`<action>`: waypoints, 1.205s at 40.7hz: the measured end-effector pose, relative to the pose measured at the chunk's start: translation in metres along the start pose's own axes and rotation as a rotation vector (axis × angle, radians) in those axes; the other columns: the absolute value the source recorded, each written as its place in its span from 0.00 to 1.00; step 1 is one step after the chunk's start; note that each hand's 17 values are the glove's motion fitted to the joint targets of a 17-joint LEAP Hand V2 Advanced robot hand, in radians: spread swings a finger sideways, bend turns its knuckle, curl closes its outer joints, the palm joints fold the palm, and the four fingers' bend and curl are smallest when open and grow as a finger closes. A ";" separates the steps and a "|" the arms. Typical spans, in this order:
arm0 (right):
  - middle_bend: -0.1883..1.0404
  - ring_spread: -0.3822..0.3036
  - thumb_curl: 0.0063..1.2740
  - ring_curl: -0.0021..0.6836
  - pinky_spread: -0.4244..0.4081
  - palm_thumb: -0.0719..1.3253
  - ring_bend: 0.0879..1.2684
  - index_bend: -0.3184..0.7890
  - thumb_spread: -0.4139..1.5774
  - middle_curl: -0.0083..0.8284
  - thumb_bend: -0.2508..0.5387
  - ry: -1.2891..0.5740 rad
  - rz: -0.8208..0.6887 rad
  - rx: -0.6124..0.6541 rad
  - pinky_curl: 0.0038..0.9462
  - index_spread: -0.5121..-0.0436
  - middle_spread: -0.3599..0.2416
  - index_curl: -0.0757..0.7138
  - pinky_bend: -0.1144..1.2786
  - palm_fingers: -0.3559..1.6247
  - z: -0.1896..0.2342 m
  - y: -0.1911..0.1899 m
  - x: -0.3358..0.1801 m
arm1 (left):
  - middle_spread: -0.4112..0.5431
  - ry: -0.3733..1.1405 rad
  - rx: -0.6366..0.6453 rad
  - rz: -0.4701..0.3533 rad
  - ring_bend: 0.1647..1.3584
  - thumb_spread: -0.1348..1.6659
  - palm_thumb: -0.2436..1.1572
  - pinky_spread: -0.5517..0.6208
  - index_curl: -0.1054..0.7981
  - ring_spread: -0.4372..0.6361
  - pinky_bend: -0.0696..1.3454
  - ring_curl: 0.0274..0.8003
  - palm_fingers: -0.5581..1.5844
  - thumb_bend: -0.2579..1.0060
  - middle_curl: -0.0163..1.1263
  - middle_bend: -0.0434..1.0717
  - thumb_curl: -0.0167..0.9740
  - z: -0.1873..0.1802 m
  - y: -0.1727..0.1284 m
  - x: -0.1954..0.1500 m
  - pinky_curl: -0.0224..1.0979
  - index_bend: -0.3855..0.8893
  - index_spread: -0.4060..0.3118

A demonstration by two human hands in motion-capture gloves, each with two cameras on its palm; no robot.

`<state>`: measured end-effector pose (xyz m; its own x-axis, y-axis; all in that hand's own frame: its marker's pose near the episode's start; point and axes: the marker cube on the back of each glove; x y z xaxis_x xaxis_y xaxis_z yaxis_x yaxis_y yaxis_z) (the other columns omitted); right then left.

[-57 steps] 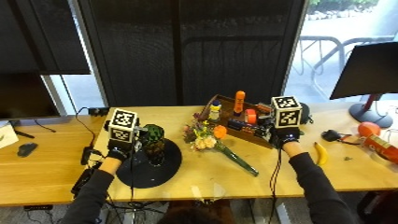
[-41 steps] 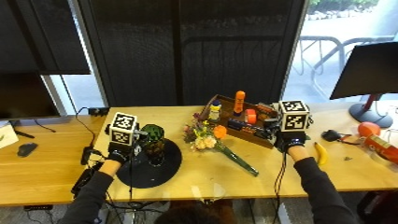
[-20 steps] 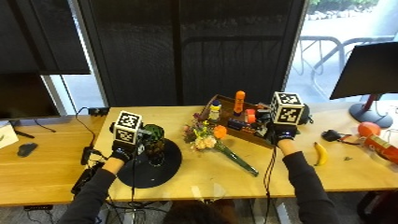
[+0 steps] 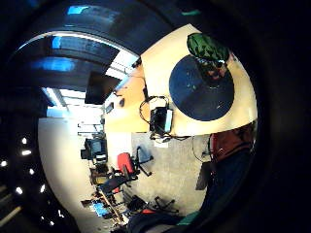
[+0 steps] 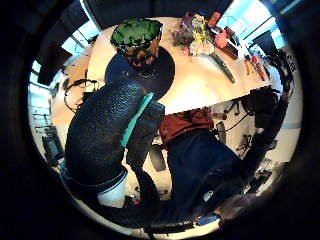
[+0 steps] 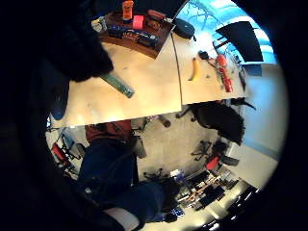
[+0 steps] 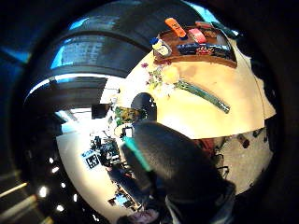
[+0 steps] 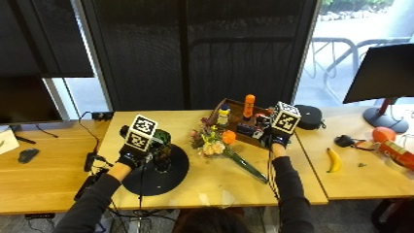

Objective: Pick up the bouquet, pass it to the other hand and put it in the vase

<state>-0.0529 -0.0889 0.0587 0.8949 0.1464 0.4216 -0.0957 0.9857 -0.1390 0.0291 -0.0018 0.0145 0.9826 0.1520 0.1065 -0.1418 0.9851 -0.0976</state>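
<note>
The bouquet (image 8: 216, 143) lies flat on the table, its pink, white and orange flowers toward the vase and its green wrapped stem (image 8: 249, 167) running toward the table's front edge. The green glass vase (image 8: 160, 141) stands upright on a round black mat (image 8: 165, 177). My left hand (image 8: 129, 158) hovers just left of the vase and holds nothing. My right hand (image 8: 277, 141) hangs above the table to the right of the bouquet, beside the wooden tray, also holding nothing. Both palm cameras see the bouquet (image 5: 200, 37) (image 7: 163, 77) below them, untouched.
A wooden tray (image 7: 201, 58) with bottles and small packs stands behind the bouquet. A banana (image 8: 333, 160), a black pouch (image 8: 310, 116) and red items (image 8: 388, 141) lie to the right. A mouse (image 8: 29, 155) and a power strip (image 8: 91, 162) lie to the left.
My right hand has drifted left, closer to the bouquet. My left hand has shifted slightly right toward the vase. Bouquet and vase have not moved.
</note>
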 end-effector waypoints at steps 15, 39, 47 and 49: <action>0.44 0.42 0.23 0.52 0.61 0.39 0.54 0.35 0.74 0.47 0.39 -0.001 0.189 -0.081 0.38 0.65 0.51 0.20 0.57 0.46 0.074 -0.046 0.029 | 0.65 0.019 0.065 0.034 0.48 0.74 0.27 0.76 0.28 0.63 0.48 0.34 0.26 0.20 0.32 0.30 0.27 -0.031 0.002 0.019 0.32 0.38 0.58; 0.42 0.30 0.29 0.55 0.53 0.56 0.48 0.36 0.69 0.51 0.29 -0.013 0.223 -0.043 0.37 0.57 0.38 0.29 0.49 0.54 0.197 -0.068 0.066 | 0.65 0.024 0.020 0.032 0.49 0.75 0.28 0.75 0.29 0.63 0.49 0.34 0.26 0.19 0.34 0.29 0.27 -0.023 -0.008 0.031 0.33 0.38 0.59; 0.41 0.29 0.29 0.56 0.54 0.55 0.47 0.37 0.69 0.52 0.28 0.076 0.225 -0.063 0.36 0.58 0.38 0.31 0.48 0.55 0.221 -0.065 0.063 | 0.65 0.028 0.016 0.024 0.48 0.75 0.29 0.74 0.29 0.63 0.49 0.34 0.26 0.19 0.34 0.28 0.28 -0.025 -0.009 0.033 0.32 0.39 0.59; 0.40 0.29 0.29 0.56 0.54 0.55 0.46 0.37 0.69 0.52 0.28 0.100 0.239 -0.071 0.36 0.58 0.38 0.31 0.47 0.55 0.226 -0.064 0.063 | 0.65 0.026 0.016 0.028 0.48 0.75 0.29 0.74 0.30 0.63 0.49 0.34 0.26 0.19 0.34 0.28 0.28 -0.024 -0.010 0.034 0.32 0.39 0.59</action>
<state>-0.0889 -0.1240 0.2972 0.8894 0.3615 0.2797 -0.2816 0.9154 -0.2877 0.0665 -0.0086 -0.0051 0.9810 0.1773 0.0784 -0.1707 0.9817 -0.0844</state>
